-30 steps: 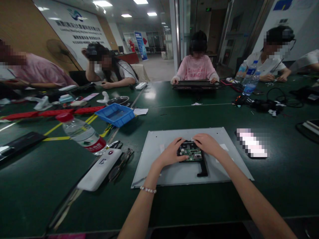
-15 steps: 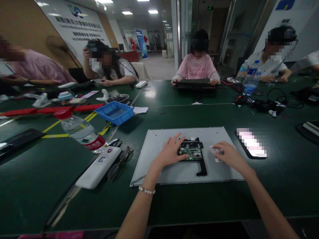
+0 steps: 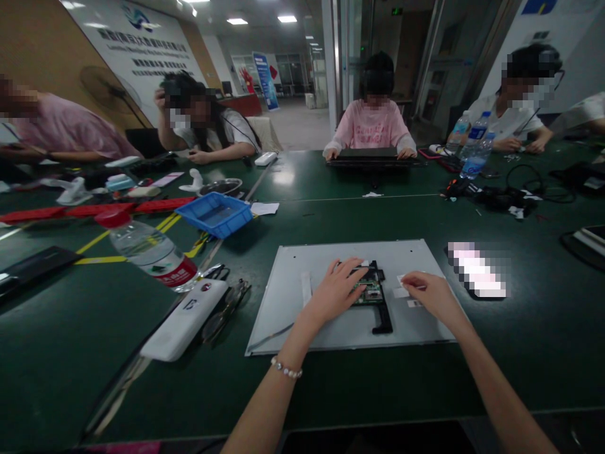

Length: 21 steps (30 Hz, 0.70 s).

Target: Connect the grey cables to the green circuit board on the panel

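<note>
Fingers on the left hand (image 3: 339, 289) are spread apart over a green board (image 3: 373, 294) with a black frame (image 3: 384, 318), on top of a big gray sheet (image 3: 290, 284). The right hand (image 3: 432, 295) has its fingertips pinched together on a small pale sticker (image 3: 401, 292), right of the board. A phone (image 3: 477, 271) lies beside the sheet.

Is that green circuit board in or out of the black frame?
In: the black frame borders the visible green circuit board; the left hand hides part.
</note>
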Motion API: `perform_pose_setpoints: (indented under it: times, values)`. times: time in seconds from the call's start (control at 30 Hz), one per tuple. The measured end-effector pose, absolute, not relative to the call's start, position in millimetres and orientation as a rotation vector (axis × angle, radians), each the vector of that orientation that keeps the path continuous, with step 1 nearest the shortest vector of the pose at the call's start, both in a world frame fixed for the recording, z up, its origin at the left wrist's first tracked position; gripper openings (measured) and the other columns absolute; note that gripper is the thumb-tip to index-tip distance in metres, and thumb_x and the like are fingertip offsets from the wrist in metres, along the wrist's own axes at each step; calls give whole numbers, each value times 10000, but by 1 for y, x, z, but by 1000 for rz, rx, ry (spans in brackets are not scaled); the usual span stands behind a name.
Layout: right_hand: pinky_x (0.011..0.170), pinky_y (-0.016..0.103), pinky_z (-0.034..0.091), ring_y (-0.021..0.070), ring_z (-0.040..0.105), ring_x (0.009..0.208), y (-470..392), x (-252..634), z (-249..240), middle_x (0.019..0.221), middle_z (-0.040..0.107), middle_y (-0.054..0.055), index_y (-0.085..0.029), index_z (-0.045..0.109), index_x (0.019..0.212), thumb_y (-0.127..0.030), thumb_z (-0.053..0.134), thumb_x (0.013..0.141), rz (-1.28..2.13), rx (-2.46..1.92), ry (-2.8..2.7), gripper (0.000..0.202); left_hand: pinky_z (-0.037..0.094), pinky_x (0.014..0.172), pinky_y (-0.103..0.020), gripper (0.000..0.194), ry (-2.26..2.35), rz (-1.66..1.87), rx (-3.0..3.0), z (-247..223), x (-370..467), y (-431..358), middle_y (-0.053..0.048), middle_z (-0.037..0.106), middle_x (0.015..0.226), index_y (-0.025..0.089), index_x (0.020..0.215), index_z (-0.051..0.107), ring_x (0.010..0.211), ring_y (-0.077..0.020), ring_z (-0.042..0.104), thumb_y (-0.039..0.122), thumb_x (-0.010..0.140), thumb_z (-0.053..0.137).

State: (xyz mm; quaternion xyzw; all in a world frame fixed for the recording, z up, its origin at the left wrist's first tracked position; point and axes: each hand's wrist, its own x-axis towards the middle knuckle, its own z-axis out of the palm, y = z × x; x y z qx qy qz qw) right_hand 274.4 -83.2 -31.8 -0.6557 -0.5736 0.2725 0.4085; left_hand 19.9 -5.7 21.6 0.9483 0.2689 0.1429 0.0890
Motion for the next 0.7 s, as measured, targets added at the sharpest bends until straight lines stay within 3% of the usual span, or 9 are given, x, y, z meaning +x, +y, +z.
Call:
perform_pose_setpoints:
  times: [0.23,0.7]
  values:
    - [762,323,518,193,657,789,-78,263,-32,857,714,58,-169,698,851,-319,632,727,852,-1507,-1267,206,246,1130,-425,351,636,414,2908,23,35,-20,-63,437,1401,215,1311,437,1338,-201,343,275,966,409]
    - [736,345,536,204,668,759,-79,241,-39,846,716,74,-164,690,860,-280,573,776,639,-1546,-1386,185,220,1121,-463,280,629,298,3028,16,41,-29,-53,437,1397,244,1208,538,1351,-227,305,301,948,451]
